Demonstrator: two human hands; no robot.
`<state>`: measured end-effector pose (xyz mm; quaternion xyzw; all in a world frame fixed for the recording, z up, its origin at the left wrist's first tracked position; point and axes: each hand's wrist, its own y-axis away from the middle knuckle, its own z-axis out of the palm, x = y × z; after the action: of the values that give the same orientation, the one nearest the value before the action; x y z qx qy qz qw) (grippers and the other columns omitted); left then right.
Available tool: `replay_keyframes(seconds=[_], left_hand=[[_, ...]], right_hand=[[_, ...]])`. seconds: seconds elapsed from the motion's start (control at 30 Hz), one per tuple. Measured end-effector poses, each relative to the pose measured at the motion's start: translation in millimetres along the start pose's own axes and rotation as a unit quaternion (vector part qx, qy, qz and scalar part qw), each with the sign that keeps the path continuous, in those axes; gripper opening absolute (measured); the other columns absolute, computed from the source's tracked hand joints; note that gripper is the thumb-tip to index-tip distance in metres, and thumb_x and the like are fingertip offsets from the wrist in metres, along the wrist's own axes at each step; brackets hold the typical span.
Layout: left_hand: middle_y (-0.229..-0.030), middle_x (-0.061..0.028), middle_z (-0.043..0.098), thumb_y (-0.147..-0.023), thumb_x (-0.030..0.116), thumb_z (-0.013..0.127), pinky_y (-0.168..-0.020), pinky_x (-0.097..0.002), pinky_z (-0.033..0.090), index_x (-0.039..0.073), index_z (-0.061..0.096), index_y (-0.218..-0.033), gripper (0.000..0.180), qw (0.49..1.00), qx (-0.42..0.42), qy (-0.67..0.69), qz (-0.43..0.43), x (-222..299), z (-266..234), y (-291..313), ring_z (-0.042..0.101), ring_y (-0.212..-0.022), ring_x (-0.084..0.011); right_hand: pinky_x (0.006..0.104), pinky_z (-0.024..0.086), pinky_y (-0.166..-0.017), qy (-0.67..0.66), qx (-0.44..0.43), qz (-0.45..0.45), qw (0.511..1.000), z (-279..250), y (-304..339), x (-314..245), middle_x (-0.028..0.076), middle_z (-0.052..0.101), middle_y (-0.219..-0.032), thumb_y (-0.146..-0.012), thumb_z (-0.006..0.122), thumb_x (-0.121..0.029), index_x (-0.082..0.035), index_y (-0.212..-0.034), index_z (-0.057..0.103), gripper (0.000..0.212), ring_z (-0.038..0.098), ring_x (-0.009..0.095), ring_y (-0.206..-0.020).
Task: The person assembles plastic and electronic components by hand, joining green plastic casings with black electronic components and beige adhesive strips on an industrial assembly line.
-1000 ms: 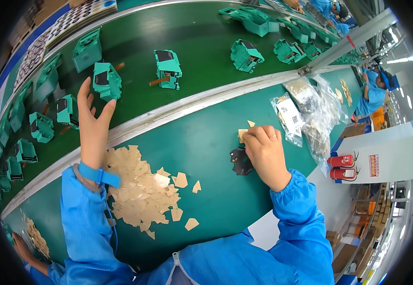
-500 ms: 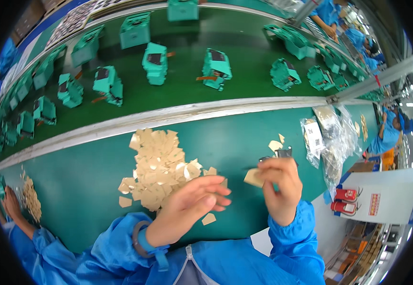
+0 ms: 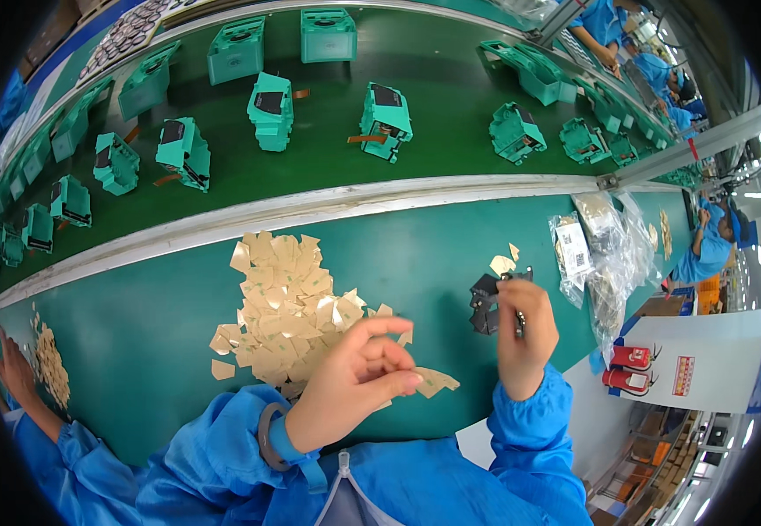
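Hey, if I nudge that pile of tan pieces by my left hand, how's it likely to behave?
The pile would probably spread and slide rather than roll, since its pieces are flat and overlap loosely. Each looks thin, so likely light. Glossy patches suggest some may slip over one another.

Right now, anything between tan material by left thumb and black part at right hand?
Just green tabletop shows in the head view, from the tan material by the left hand to the black part at the right hand.
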<state>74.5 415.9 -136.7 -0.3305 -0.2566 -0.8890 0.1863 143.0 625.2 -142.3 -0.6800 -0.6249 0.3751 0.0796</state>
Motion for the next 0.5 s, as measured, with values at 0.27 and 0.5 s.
replay_keyframes(seconds=[0.27,0.5], left_hand=[[-0.095,-0.0076,0.056,-0.082,-0.006,0.057,-0.073,-0.0236,0.046,-0.002,0.057,-0.094,0.012,0.983,0.077,-0.051,0.156,-16.0,-9.7,6.6,0.058,-0.085,-0.0138],[-0.089,-0.0083,0.056,-0.076,-0.007,0.062,-0.067,-0.0257,0.044,0.0,0.062,-0.089,0.014,0.931,0.14,-0.221,0.256,-14.1,-10.3,20.5,0.056,-0.078,-0.0153]], right_hand=[[0.0344,0.048,-0.067,-0.125,-0.021,0.055,0.99,-17.9,20.1,-45.8,0.014,0.059,-0.083,-0.066,0.056,0.015,-0.001,-0.087,0.058,0.026,0.059,0.027,-0.075],[0.0293,0.051,-0.062,-0.256,-0.161,0.052,0.952,10.8,-3.2,-85.4,0.013,0.058,-0.092,-0.069,0.068,0.005,0.004,-0.09,0.06,0.023,0.061,0.024,-0.076]])
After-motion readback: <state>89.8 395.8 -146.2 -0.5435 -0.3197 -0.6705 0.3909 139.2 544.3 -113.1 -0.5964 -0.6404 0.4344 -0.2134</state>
